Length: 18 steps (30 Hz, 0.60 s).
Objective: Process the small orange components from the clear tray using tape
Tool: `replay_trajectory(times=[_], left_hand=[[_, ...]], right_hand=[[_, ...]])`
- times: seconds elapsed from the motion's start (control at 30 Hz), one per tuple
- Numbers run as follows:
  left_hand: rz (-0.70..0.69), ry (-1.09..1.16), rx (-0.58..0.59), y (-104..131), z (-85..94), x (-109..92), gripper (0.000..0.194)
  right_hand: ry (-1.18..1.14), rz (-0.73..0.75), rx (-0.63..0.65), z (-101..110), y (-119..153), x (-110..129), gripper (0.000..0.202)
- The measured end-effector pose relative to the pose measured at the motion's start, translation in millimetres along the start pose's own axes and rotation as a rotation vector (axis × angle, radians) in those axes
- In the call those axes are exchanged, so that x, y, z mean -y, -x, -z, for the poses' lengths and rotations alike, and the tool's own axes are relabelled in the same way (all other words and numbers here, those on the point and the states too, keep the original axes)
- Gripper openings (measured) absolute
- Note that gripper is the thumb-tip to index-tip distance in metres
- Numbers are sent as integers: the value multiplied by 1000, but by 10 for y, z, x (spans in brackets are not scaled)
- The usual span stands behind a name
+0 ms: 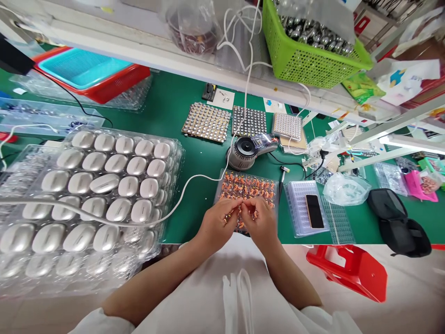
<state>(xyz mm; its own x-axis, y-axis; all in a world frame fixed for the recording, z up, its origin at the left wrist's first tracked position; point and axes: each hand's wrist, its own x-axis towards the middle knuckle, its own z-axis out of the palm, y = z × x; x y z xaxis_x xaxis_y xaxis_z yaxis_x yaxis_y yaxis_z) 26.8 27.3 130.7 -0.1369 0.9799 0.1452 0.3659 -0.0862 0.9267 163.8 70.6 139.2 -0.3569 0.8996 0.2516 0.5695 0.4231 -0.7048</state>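
Observation:
Both hands meet over a clear plastic tray (274, 204) filled with rows of small orange-and-dark parts (255, 183). My left hand (219, 220) is closed, with thumb and forefinger pinched together; small orange bits show by its fingers. Close against it, my right hand (259, 220) is pinched too, its fingertips almost touching the left ones. Whatever lies between the fingertips is too small to make out. Behind the tray stands a grey round device with a black dial top (242, 150). A small dark-handled tool (282, 181) lies just right of the tray.
Stacked clear trays of silver mouse-shaped shells (120, 211) fill the left side. A white cable (194, 176) crosses the green table. To the right are a phone (314, 211) on plastic trays (295, 204) and a black case (396, 218). A green basket (309, 69) stands on the overhead shelf (149, 48).

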Motion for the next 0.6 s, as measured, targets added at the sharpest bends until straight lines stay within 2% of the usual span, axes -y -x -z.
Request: replay_trajectory(times=[0.33, 0.6], left_hand=[[84, 93, -49, 20, -45, 58, 24], [95, 152, -98, -14, -51, 81, 21]], right_hand=[[30, 36, -79, -101, 18, -21, 3], [22, 32, -51, -72, 18, 17, 4]])
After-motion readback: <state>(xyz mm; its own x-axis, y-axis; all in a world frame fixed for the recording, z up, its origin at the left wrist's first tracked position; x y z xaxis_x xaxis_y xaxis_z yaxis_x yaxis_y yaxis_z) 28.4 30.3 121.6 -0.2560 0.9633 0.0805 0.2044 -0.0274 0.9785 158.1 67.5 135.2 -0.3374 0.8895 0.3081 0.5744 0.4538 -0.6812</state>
